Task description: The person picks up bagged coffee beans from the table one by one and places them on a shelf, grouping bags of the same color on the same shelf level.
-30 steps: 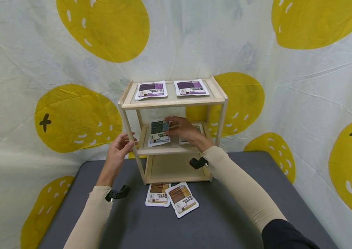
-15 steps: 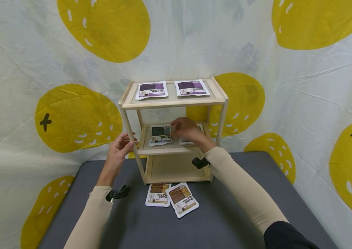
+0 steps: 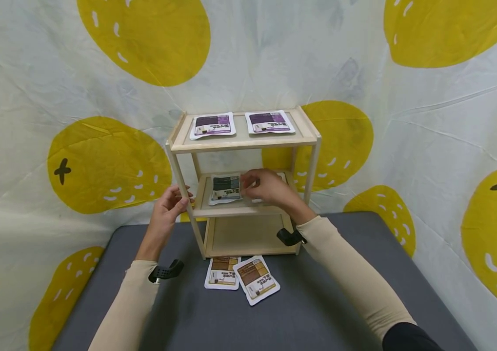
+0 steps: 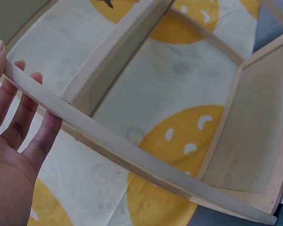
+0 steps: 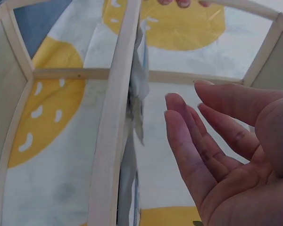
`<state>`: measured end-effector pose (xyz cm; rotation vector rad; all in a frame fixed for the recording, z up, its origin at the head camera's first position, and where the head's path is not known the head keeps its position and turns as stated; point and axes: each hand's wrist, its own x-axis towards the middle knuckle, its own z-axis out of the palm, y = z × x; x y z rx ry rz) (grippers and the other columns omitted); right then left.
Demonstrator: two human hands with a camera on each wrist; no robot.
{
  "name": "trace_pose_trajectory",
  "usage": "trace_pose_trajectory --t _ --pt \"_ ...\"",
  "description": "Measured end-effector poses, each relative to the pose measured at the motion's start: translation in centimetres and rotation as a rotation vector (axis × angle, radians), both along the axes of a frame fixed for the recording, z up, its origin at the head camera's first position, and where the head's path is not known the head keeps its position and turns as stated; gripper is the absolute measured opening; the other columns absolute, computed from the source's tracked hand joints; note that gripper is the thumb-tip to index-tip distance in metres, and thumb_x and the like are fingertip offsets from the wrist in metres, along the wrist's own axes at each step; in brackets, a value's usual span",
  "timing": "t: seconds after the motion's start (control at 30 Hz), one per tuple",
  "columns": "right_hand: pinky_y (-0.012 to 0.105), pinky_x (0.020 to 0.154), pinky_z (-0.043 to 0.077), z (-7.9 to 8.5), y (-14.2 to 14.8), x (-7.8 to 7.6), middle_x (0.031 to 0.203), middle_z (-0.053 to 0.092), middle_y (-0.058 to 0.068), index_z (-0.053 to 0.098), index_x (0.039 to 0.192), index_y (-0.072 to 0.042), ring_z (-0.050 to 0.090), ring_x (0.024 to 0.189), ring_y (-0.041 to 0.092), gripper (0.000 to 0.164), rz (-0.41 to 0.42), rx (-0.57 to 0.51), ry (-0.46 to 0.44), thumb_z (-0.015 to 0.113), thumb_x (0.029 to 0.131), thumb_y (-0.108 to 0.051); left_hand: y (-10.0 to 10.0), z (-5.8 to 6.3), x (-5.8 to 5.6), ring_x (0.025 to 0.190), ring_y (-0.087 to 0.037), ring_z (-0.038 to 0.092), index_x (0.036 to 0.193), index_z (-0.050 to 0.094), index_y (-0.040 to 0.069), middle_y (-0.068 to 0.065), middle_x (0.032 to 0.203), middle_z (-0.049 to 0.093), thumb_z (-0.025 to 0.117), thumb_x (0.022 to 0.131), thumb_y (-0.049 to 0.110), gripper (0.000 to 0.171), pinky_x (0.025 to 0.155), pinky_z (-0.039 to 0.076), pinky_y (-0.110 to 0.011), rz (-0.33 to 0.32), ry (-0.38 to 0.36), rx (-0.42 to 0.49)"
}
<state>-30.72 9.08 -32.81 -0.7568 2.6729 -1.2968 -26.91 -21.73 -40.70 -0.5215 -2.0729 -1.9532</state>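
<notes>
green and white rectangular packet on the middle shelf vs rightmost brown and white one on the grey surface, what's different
Colour: the green and white packet has dark green print, the brown and white packet brown print.
Place: the green one lies on the pale wooden middle shelf, the brown one on the grey surface.
Pose: the green one sits nearly square to the shelf, the brown one askew.
Both lie printed side up.

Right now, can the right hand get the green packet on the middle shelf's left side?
Probably yes: the right hand looks empty, close beside the green packet, and nothing seems to block it at the open front of the middle shelf.
</notes>
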Motion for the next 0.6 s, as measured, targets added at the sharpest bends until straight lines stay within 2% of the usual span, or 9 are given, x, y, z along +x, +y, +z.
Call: trace_pose_trajectory --t 0.13,0.27,0.37,0.47,0.6 --pt "0.037 0.074 0.058 0.0 0.1 0.8 0.106 0.071 0.009 0.066 0.128 -0.001 0.068 0.090 0.027 0.038 0.080 -0.044 -0.039 0.071 0.092 -0.010 0.0 -0.1 -0.1 0.108 -0.033 0.064 0.135 0.054 0.003 -0.009 0.114 0.064 0.060 0.103 0.014 0.035 0.090 0.056 -0.026 0.006 -0.003 0.003" --pt "0.042 0.081 0.060 -0.2 0.2 1.4 0.107 0.070 0.013 0.063 0.130 0.004 0.070 0.095 0.035 0.040 0.146 -0.091 -0.118 0.071 0.093 -0.009 0.0 0.0 0.0 0.109 -0.036 0.063 0.136 0.053 0.002 -0.024 0.119 0.059 0.061 0.103 0.016 0.037 0.090 0.056 -0.026 0.012 -0.004 -0.001" --pt "0.042 0.083 0.060 -0.4 0.3 1.9 0.109 0.070 0.013 0.063 0.131 0.003 0.070 0.098 0.036 0.040 0.177 -0.099 -0.156 0.071 0.094 -0.009 0.1 0.0 0.0 0.109 -0.036 0.063 0.137 0.052 0.001 -0.028 0.120 0.057 0.061 0.102 0.017 0.039 0.089 0.056 -0.026 0.014 -0.001 -0.007" --pt "0.039 0.082 0.060 -0.7 0.4 2.4 0.111 0.070 0.014 0.063 0.131 0.003 0.071 0.098 0.033 0.039 0.220 -0.095 -0.168 0.071 0.094 -0.008 0.0 0.0 -0.1 0.108 -0.033 0.064 0.138 0.051 -0.002 -0.030 0.120 0.056 0.061 0.102 0.016 0.041 0.088 0.056 -0.026 0.012 0.003 -0.006" --pt "0.035 0.085 0.059 -1.5 0.6 2.9 0.115 0.070 0.014 0.063 0.132 0.003 0.070 0.101 0.026 0.040 0.320 -0.094 -0.168 0.071 0.095 -0.008 0.0 -0.1 -0.1 0.106 -0.029 0.065 0.138 0.051 -0.002 -0.030 0.120 0.056 0.061 0.103 0.015 0.040 0.088 0.057 -0.026 0.012 0.006 -0.003"
